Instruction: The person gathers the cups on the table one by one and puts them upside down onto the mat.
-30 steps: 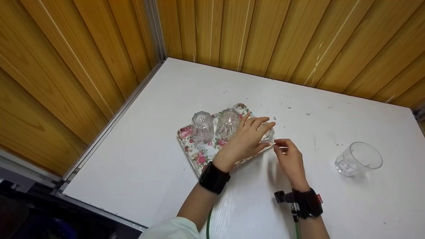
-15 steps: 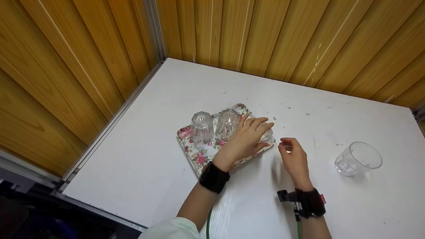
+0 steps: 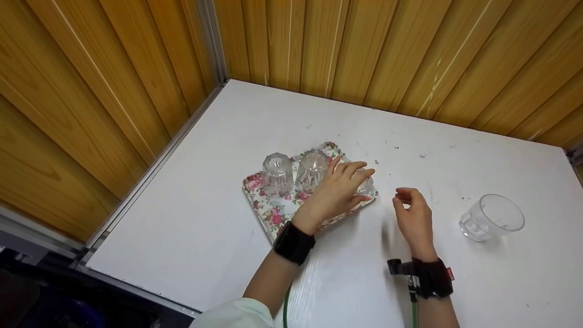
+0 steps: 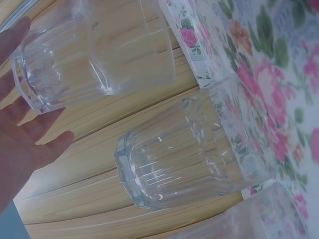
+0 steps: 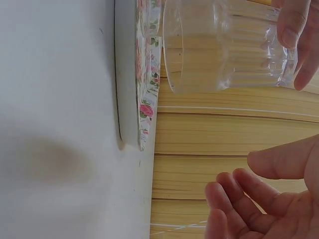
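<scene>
A flowered tray bears clear glass tumblers turned upside down. My left hand holds one tumbler by its base, thumb on one side and fingers on the other, at the tray's right end. Whether its rim touches the tray I cannot tell. Left of that hand stand a second tumbler and a third tumbler, both on the tray. My right hand hovers off the tray's right corner, fingers loosely bent, holding nothing.
Another clear glass is on the white table at the right, apart from the tray. Wood-patterned walls rise behind and to the left. Green cables run from the wrist straps.
My right hand has drawn away from the tray's corner toward the right. My left hand stays almost still at the tumbler.
</scene>
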`<state>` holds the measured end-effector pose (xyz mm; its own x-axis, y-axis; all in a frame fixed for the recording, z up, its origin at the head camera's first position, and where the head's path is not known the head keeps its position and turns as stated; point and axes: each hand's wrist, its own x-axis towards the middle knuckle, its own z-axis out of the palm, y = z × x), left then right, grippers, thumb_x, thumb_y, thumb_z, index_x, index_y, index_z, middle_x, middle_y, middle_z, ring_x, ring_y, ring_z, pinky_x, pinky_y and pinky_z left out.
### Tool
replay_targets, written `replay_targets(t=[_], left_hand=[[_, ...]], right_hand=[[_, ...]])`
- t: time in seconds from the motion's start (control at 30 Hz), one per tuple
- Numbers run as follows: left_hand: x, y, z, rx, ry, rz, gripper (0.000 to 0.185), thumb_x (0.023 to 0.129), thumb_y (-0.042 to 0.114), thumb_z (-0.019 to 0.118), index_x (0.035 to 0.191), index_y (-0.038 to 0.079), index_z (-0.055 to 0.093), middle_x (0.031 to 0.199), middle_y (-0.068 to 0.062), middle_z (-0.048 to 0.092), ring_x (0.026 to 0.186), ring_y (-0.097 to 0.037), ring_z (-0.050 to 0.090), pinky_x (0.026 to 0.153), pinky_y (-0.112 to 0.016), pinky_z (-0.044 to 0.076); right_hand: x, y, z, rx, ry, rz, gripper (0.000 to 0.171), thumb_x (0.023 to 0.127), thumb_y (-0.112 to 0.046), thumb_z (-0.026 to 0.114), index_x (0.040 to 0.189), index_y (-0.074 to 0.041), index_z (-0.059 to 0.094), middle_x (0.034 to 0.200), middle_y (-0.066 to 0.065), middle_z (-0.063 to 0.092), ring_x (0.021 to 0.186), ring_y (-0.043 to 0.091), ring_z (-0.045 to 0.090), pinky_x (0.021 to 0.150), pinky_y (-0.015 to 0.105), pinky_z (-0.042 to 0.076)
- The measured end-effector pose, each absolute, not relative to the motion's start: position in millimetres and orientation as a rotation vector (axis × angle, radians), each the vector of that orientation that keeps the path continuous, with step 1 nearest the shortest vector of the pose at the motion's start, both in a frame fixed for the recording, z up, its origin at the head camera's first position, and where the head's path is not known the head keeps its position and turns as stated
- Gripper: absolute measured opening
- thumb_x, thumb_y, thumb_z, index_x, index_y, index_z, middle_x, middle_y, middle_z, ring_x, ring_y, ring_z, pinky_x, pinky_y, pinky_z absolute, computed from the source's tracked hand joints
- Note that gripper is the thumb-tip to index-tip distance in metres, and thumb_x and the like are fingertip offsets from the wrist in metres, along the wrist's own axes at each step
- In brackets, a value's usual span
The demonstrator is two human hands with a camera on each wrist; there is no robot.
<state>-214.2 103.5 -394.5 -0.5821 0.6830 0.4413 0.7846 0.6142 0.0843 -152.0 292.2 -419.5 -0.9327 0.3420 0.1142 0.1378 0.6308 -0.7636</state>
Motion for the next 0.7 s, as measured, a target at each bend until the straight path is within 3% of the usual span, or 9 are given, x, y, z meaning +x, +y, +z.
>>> replay_targets(t=[0.7], left_hand=[[-218.1,103.4,-400.6,-1.156,-2.563,-0.345,0.058,0.084,0.042,0.061,0.134,0.021,0.042,0.134,-0.001,0.044,0.122,-0.019,0.043,0.111,-0.046,0.020]], right_hand=[[-147.9,304.8,-413.5,-0.467,-2.569,1.175,0.030,0.092,-0.012,0.049,0.118,0.001,0.051,0.114,0.017,0.057,0.105,0.029,0.052,0.077,0.033,0.041]])
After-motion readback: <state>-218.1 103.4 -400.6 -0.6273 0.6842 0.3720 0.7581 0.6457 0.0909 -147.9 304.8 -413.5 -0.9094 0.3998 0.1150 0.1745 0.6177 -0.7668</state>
